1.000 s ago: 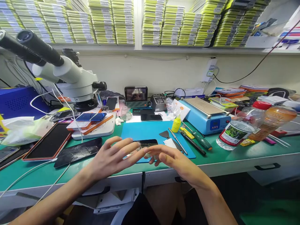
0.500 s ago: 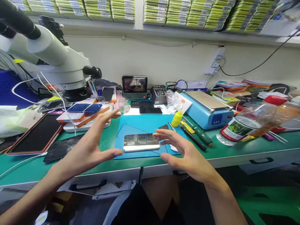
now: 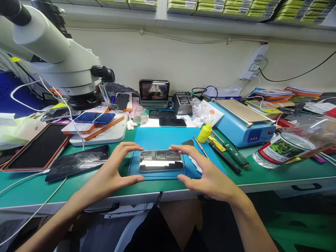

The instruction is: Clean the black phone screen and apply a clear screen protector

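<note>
A phone (image 3: 161, 161) lies flat on the blue mat (image 3: 162, 134), its glossy screen reflecting the ceiling. Around it runs a thin dark outline (image 3: 186, 169) with rounded corners; whether this is a clear sheet or a thin frame I cannot tell. My left hand (image 3: 117, 168) is at the phone's left side, fingers near the top edge and thumb stretched out near the bottom edge. Opposite it, my right hand (image 3: 203, 171) takes the same spread shape at the right end. Both hands are open; contact with the outline is unclear.
A microscope (image 3: 57, 66) stands at the left, near a cracked dark phone (image 3: 78, 163). Right of the mat lie a yellow bottle (image 3: 204, 132), a green screwdriver (image 3: 235, 154) and a black pen-like tool (image 3: 224, 157). Beyond are a blue heating plate (image 3: 244, 127) and a plastic bottle (image 3: 283, 150).
My left hand has come down and inward to the phone's left side. The thin outline, tilted before, now sits squarely around the phone. The camera view has shifted downward.
</note>
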Demonstrator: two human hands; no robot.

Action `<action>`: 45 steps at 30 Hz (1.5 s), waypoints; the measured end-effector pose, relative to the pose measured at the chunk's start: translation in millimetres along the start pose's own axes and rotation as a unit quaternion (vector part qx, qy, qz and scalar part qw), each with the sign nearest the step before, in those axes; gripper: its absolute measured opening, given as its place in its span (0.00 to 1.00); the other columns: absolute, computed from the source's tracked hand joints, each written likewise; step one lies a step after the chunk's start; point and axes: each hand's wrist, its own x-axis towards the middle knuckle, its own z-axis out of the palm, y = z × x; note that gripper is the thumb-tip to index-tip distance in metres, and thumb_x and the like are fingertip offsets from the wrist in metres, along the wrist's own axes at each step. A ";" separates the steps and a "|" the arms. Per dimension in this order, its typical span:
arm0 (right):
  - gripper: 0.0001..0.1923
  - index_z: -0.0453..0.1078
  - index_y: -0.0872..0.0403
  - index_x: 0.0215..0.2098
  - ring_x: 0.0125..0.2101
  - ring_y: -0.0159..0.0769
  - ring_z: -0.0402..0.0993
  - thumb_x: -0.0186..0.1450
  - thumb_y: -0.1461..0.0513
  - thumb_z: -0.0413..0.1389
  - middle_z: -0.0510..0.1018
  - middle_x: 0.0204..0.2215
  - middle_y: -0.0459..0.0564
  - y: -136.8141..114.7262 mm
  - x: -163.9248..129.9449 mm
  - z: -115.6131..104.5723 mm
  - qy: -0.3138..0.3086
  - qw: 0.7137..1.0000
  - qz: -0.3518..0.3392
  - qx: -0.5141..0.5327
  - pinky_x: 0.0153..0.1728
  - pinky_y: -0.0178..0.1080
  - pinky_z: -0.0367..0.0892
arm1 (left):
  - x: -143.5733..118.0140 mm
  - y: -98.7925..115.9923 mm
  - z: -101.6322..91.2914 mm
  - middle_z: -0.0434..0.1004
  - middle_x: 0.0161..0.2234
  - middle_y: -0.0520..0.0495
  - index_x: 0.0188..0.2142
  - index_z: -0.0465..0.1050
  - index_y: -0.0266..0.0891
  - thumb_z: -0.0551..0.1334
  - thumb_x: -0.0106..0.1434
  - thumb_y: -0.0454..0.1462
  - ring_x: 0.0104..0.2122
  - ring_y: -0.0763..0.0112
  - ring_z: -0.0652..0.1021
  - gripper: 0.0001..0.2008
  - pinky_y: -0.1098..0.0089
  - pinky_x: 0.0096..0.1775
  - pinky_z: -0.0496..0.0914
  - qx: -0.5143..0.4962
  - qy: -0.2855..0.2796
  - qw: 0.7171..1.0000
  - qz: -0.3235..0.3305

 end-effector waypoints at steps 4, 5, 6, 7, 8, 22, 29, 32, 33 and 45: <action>0.35 0.63 0.32 0.72 0.70 0.44 0.66 0.70 0.54 0.67 0.70 0.70 0.42 13.7 8.1 -3.9 -0.008 0.999 -0.003 0.052 0.71 0.51 0.63 | 6.8 4.1 0.6 0.64 0.67 0.52 0.63 0.66 0.62 0.71 0.69 0.51 0.72 0.59 0.65 0.27 0.60 0.71 0.61 -0.025 0.043 0.999 0.012; 0.35 0.63 0.31 0.72 0.69 0.44 0.67 0.70 0.54 0.67 0.70 0.70 0.43 16.9 10.2 -4.5 -0.004 0.998 -0.005 0.064 0.71 0.52 0.64 | 8.3 5.5 0.9 0.65 0.67 0.52 0.63 0.66 0.62 0.72 0.69 0.51 0.72 0.59 0.65 0.27 0.61 0.71 0.60 -0.031 0.053 0.998 0.014; 0.35 0.64 0.31 0.71 0.69 0.45 0.68 0.70 0.53 0.68 0.70 0.70 0.43 19.8 12.2 -4.8 0.006 0.997 -0.011 0.075 0.70 0.52 0.64 | 9.8 6.6 1.3 0.65 0.67 0.53 0.63 0.66 0.62 0.72 0.69 0.51 0.72 0.60 0.65 0.27 0.62 0.71 0.60 -0.037 0.059 0.997 0.014; 0.35 0.64 0.32 0.71 0.69 0.45 0.68 0.69 0.53 0.69 0.71 0.70 0.43 22.3 14.0 -4.8 0.019 0.996 -0.020 0.085 0.70 0.52 0.64 | 11.1 7.4 1.9 0.65 0.67 0.53 0.63 0.66 0.62 0.72 0.69 0.51 0.72 0.60 0.65 0.27 0.62 0.71 0.60 -0.043 0.062 0.997 0.014; 0.35 0.65 0.32 0.71 0.69 0.45 0.68 0.68 0.53 0.70 0.71 0.70 0.43 24.6 15.6 -4.5 0.034 0.995 -0.029 0.094 0.70 0.52 0.64 | 12.1 7.7 2.6 0.65 0.67 0.53 0.64 0.66 0.62 0.72 0.69 0.51 0.72 0.61 0.65 0.27 0.62 0.72 0.60 -0.049 0.063 0.997 0.012; 0.35 0.72 0.37 0.62 0.66 0.48 0.71 0.60 0.52 0.77 0.80 0.62 0.45 50.2 11.4 8.7 0.135 0.980 -0.009 0.145 0.70 0.54 0.62 | 5.7 -8.4 17.8 0.65 0.68 0.50 0.65 0.65 0.61 0.72 0.69 0.51 0.72 0.56 0.66 0.29 0.52 0.73 0.61 0.000 0.012 1.000 -0.027; 0.34 0.73 0.38 0.62 0.70 0.50 0.66 0.60 0.50 0.76 0.78 0.65 0.48 49.1 9.6 9.4 0.114 0.982 0.034 0.146 0.71 0.55 0.62 | 6.7 -7.7 18.2 0.66 0.67 0.45 0.67 0.65 0.54 0.69 0.70 0.52 0.69 0.53 0.69 0.30 0.49 0.72 0.63 0.003 -0.004 0.997 -0.081; 0.34 0.72 0.39 0.63 0.71 0.52 0.66 0.61 0.49 0.75 0.77 0.65 0.49 48.9 11.3 8.6 0.109 0.985 0.043 0.128 0.71 0.57 0.63 | 9.8 -5.7 18.9 0.67 0.67 0.43 0.67 0.66 0.51 0.69 0.70 0.52 0.69 0.50 0.69 0.30 0.45 0.72 0.61 0.005 -0.003 0.995 -0.095; 0.34 0.72 0.39 0.63 0.71 0.52 0.66 0.62 0.49 0.75 0.77 0.66 0.49 48.8 11.8 8.1 0.106 0.986 0.047 0.121 0.71 0.57 0.62 | 10.4 -5.4 19.3 0.67 0.67 0.43 0.67 0.66 0.51 0.69 0.70 0.52 0.69 0.50 0.69 0.30 0.45 0.72 0.61 0.006 -0.004 0.995 -0.097; 0.37 0.68 0.40 0.67 0.70 0.53 0.67 0.64 0.47 0.73 0.78 0.65 0.50 48.6 15.0 6.8 0.095 0.985 0.077 0.122 0.72 0.59 0.61 | 12.0 -6.1 20.1 0.60 0.73 0.50 0.67 0.67 0.60 0.70 0.67 0.56 0.74 0.52 0.62 0.32 0.43 0.76 0.54 0.017 -0.027 0.989 -0.143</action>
